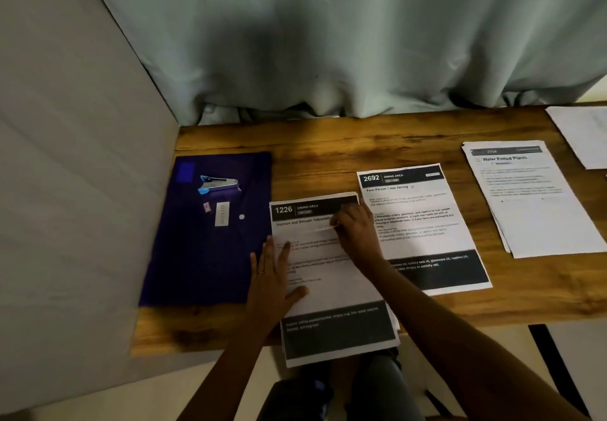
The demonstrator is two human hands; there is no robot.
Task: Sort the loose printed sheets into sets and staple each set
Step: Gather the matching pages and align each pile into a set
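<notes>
Head view: 1226 stack being held on the worktop.
The left grip is pressing flat, fingers spread; the right grip seems to be pinching its top sheet. The stapler is lying crosswise on the folder, up-left, nearer the left grip.

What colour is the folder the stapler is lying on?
Dark purple folder, stapler on it; head view.

1. On the white black-headed printed sheet nearest us we read "1226", "DINING AREA" and "Replace and Smooth Table…", its end covered.
2. The middle white printed sheet gives us "2692", "DINING AREA", "Four-Person Table Setting".
3. The right-hand white paper stack reads "Water Potted Plants".
</notes>
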